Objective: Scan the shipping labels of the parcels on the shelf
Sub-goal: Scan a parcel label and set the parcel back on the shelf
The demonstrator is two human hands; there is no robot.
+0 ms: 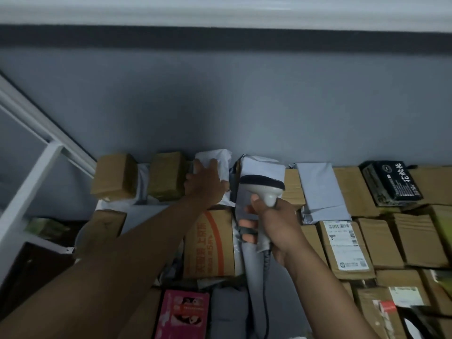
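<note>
A white poly parcel (pixel 215 165) at the shelf's back row was gripped by the left hand (pixel 205 184); the scanner (pixel 263 189) was clasped in the right hand (pixel 274 226); many parcels evidently remained unscanned; completed scans could not be judged.

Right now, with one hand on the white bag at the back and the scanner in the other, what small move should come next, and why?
Probably the left hand should tip the white bag toward the scanner. No label shows on the bag's visible face, and the right hand already holds the scanner close beside it, head pointing to the back row.
</note>
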